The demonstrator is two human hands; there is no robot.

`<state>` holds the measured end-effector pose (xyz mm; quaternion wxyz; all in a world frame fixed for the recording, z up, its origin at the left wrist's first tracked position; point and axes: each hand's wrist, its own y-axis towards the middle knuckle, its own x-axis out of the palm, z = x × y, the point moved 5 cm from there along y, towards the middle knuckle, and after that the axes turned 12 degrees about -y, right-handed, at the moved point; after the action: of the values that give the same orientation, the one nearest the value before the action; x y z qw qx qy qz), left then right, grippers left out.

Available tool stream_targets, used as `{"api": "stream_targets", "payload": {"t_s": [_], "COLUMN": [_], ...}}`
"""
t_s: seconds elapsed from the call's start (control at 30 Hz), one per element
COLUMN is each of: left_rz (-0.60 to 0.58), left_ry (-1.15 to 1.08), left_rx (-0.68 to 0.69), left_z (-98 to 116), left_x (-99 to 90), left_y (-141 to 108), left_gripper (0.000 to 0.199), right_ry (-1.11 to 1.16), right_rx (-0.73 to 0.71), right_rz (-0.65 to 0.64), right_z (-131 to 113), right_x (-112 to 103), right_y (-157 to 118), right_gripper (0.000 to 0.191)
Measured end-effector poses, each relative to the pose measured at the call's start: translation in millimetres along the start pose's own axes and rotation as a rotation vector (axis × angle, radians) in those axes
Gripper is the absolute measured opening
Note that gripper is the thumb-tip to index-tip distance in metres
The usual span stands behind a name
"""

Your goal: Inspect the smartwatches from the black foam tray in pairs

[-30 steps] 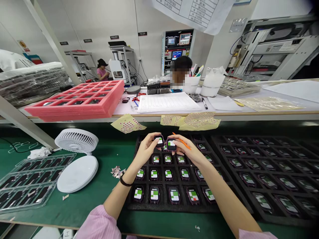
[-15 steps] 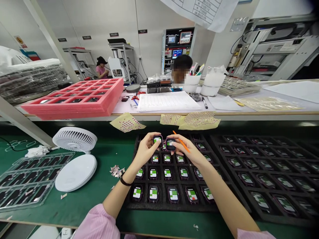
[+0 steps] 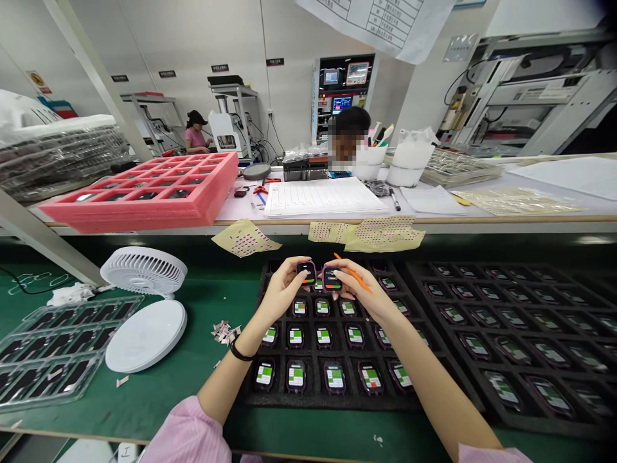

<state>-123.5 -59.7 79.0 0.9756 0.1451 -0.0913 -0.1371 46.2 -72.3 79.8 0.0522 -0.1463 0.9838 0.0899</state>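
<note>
Smartwatch [image 3: 306,272] pinched between thumb and fingers of our left hand [image 3: 283,292]; a second smartwatch [image 3: 332,279] and an orange stick [image 3: 359,280] gripped in our right hand [image 3: 371,296], both just above a black tray [image 3: 279,386] of watches; on-screen writing too small to read.

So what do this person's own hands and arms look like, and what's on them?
The left hand and right hand are bare, with no gloves. A pale pink striped shirt sleeve shows on each arm, and a thin black wristband circles the left wrist.
</note>
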Motion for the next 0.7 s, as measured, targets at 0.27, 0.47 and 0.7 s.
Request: {"api": "stream_targets", "payload": {"t_s": [0.27,0.47,0.7], "left_rz": [0.029,0.008,0.024], "left_ry": [0.004,-0.181,-0.101], "left_rx": [-0.046,-0.182,-0.083], "left_z": [4.1,-1.1,2.6], "left_x": [-1.1,-3.2,-3.4], "left_y": [-0.5,1.0,0.8], "left_gripper": [0.038,0.039,0.044], "right_ry": [0.002,0.041,0.040], "right_rx": [0.004,0.007,0.022], "right_rz": [0.002,-0.016,-0.038], "right_z": [-3.1,-2.4,-0.7], "right_x": [0.7,1.3,2.6], "right_y": [-1.1,-1.7,-0.4], "right_gripper": [0.028,0.027,0.029]}}
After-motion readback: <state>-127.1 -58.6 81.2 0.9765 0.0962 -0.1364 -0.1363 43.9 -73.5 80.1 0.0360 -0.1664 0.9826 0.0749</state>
